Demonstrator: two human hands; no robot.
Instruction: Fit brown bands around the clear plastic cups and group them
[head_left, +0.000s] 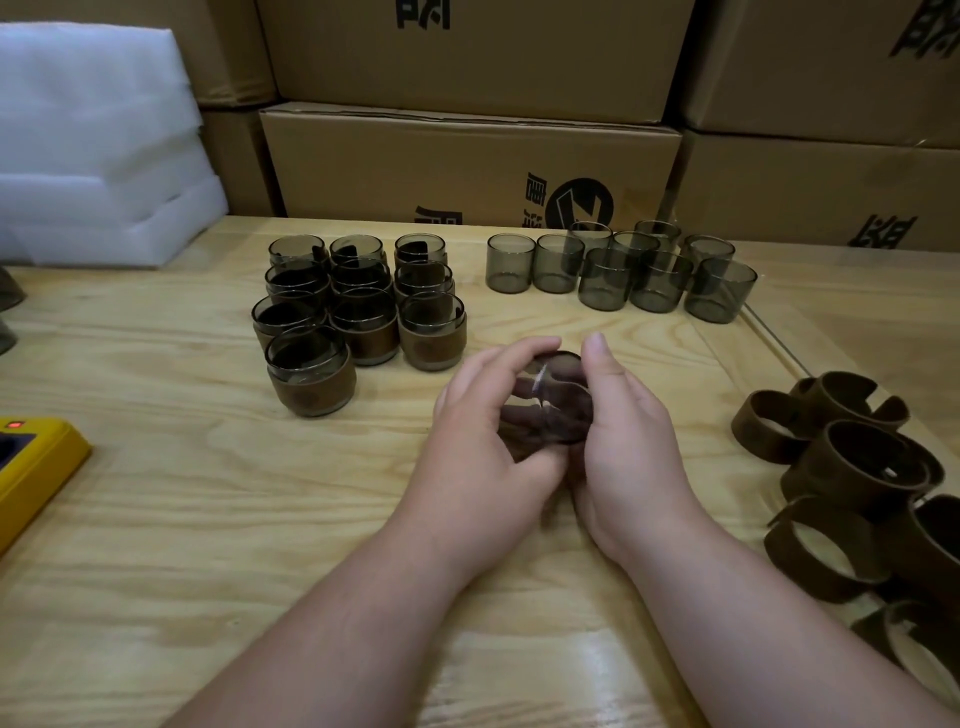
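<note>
Both hands curl round one smoky cup (548, 402) above the worktop (208, 493), left hand (485, 441) and right hand (631, 436) gripping it

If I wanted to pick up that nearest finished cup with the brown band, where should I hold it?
Probably around the brown band, coming from above with fingers on opposite sides. The nearest banded cup stands upright at the group's front corner; other cups crowd behind it, while its front and left sides are free.

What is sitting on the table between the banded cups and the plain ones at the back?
Nothing: the head view shows only bare wooden table between the banded cups and the plain cups.
</note>
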